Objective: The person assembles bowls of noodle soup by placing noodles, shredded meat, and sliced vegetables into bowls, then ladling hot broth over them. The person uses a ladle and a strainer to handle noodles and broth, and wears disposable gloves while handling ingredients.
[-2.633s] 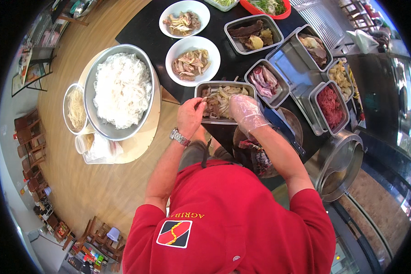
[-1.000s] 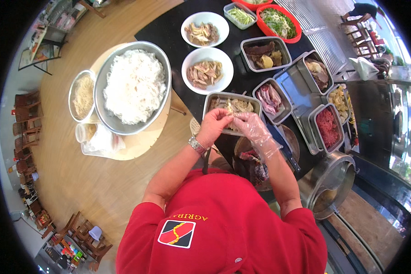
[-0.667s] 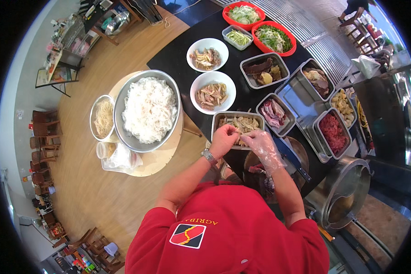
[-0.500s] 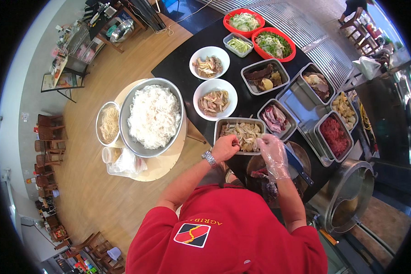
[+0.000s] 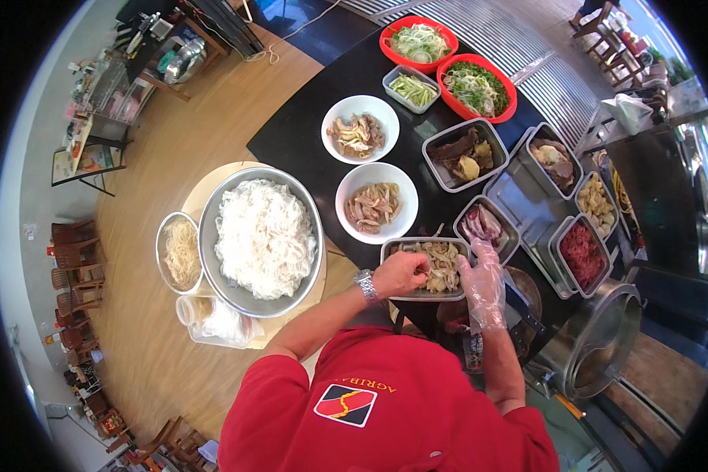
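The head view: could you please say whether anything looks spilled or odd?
No spill stands out. Oddly, only the right hand wears a clear glove; the left hand, over the tray of pale strips, is bare, with a watch on its wrist.

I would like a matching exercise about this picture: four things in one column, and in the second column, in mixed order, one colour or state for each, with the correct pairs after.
Column one:
1. Left hand
2. Right hand
3. Large metal bowl
4. Minced meat

Column two:
A. Filled with white noodles
B. Red
C. Covered by a clear plastic glove
D. Bare, with a metal wristband

Pairs: 1-D, 2-C, 3-A, 4-B
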